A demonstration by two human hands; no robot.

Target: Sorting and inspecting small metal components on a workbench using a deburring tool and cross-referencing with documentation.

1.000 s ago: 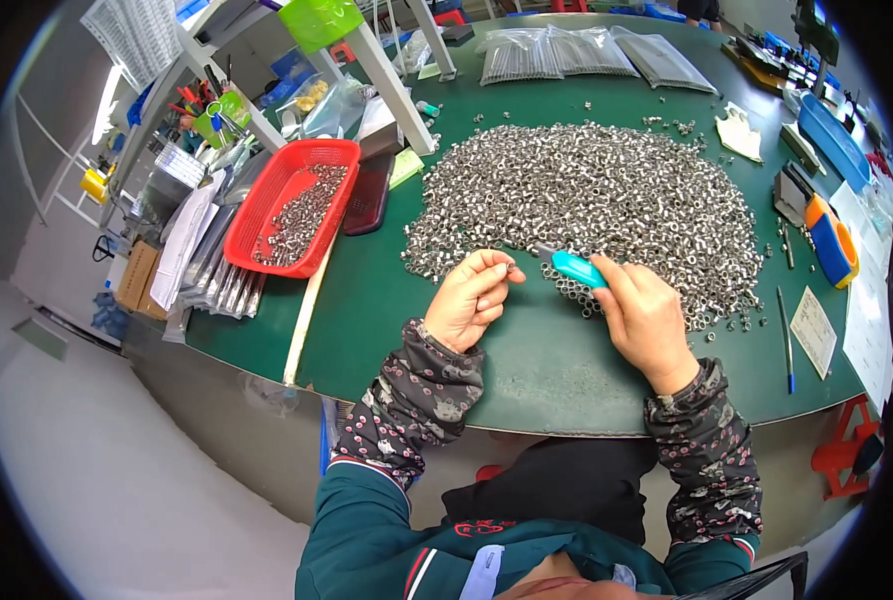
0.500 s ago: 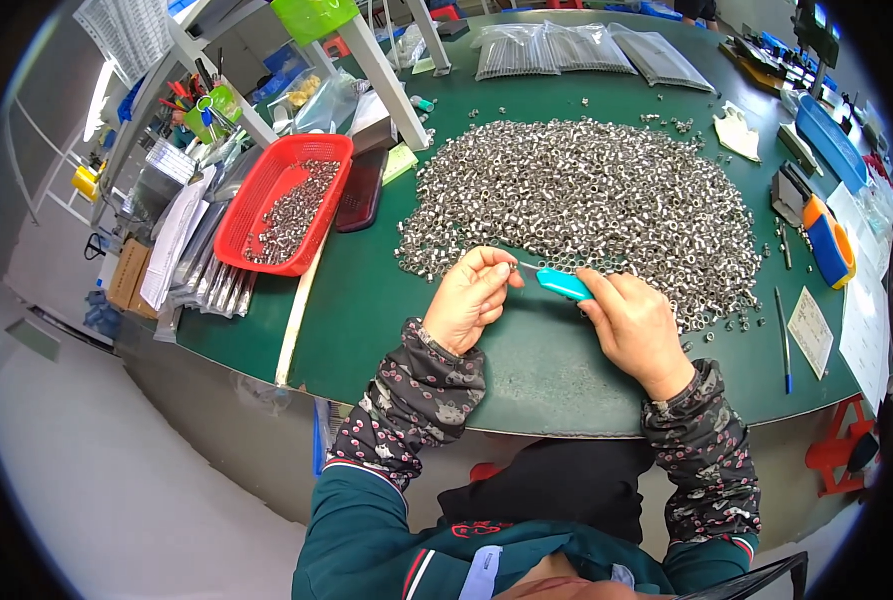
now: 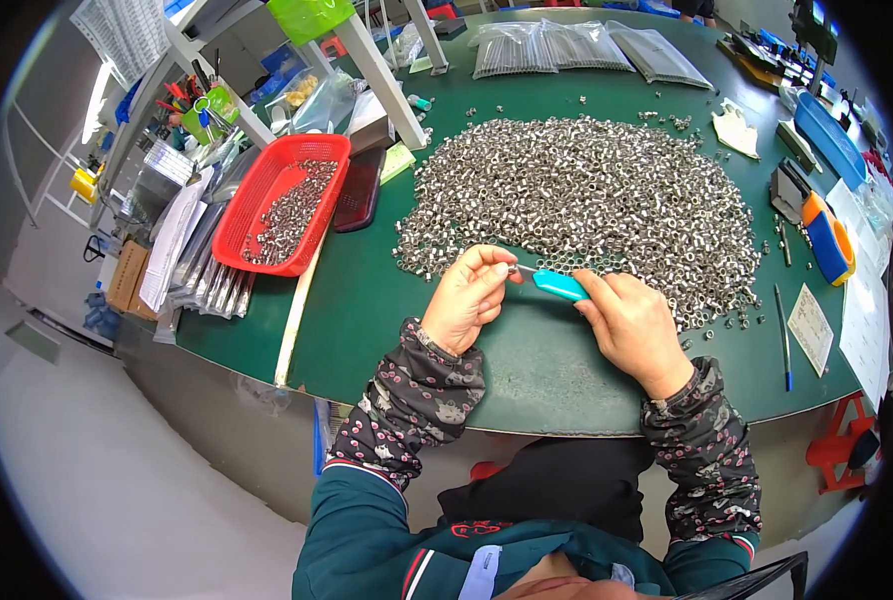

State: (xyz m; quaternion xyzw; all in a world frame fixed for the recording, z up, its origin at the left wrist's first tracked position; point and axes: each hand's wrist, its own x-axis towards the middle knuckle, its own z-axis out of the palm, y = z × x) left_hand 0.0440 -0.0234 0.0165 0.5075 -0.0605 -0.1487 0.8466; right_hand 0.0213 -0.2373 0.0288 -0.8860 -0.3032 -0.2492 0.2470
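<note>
My right hand [image 3: 632,325] grips a turquoise-handled tool [image 3: 561,285] with a thin metal shaft pointing left. Its tip meets a small metal ring [image 3: 513,268], pinched between the thumb and fingers of my left hand [image 3: 469,300]; the fingers partly hide this ring. Both hands are held over the near edge of a broad heap of small shiny metal rings [image 3: 587,190] on the green table [image 3: 557,390]. A red plastic basket [image 3: 229,240] holding more of these rings stands to the left of my hands.
Bagged metal tubes [image 3: 557,48] lie at the far edge. Right of the heap are an orange-and-blue tape dispenser [image 3: 829,240], a pen [image 3: 785,340], a paper card [image 3: 812,330] and a blue tray [image 3: 832,140]. Stacked papers and bags [image 3: 187,240] lie beyond the basket.
The tool's handle has turned slightly and shifted a little left, its shaft closer to my left fingers. Both hands stay almost in place.
</note>
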